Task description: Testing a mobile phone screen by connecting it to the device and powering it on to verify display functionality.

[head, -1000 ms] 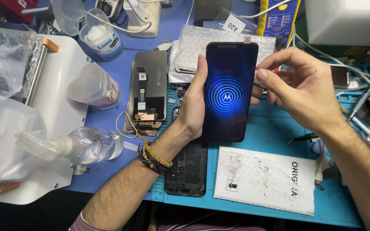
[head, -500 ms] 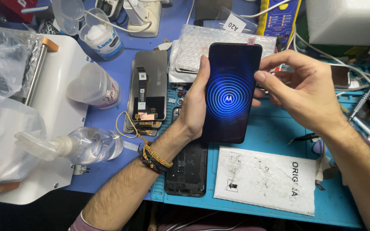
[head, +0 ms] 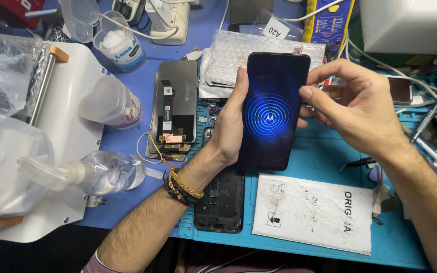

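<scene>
From the head camera, the left hand (head: 231, 124) is clamped round a lit smartphone (head: 272, 108) held above the desk (head: 324, 156); the right hand (head: 360, 108) pinches its right edge. Below lie a phone frame (head: 221, 199) and white packet (head: 312, 212); left, a spare screen (head: 173, 103) and clear bottle (head: 102, 172).

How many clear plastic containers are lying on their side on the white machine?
2: a capped plastic cup near its right edge, and a pump bottle lower down. The plastic bags may hide more.
</scene>
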